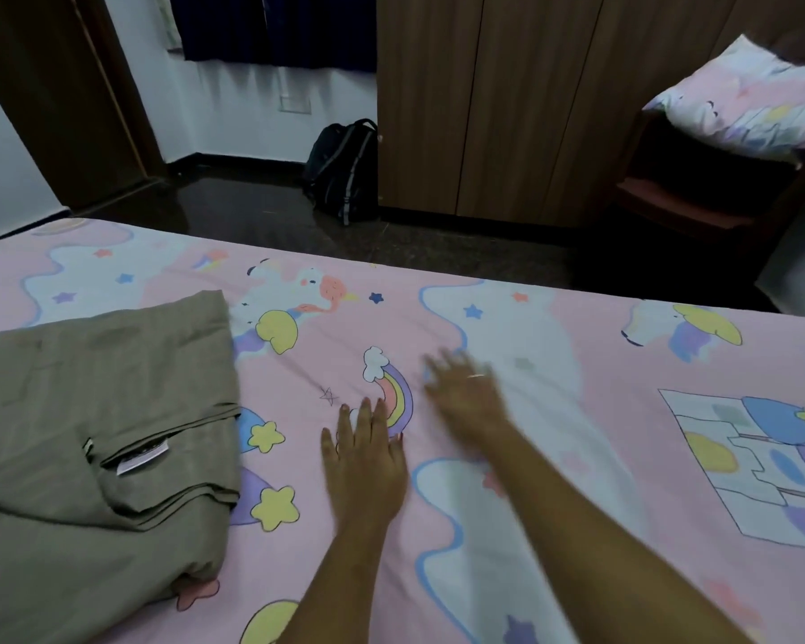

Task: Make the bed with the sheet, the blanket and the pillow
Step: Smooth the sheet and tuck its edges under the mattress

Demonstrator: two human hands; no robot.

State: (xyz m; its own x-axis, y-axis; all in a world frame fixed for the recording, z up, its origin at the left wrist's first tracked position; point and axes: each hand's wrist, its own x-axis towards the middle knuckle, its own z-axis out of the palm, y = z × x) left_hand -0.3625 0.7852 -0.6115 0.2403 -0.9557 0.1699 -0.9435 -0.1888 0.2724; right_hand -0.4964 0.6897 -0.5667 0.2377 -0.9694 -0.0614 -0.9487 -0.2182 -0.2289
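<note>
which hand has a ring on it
The right hand, blurred and farther out on the pink sheet; the left hand shows none.

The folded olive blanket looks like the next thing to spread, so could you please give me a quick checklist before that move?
1. Unicorn-print sheet lies flat across the bed: ok.
2. Left hand empty, palm down: ok.
3. Right hand empty: ok, though blurred.
4. Folded olive blanket beside the left hand, on the sheet: ok.
5. Pillow on the bed: not ok, it sits on the dark side table.
6. Sheet edges tucked: cannot tell.
</note>
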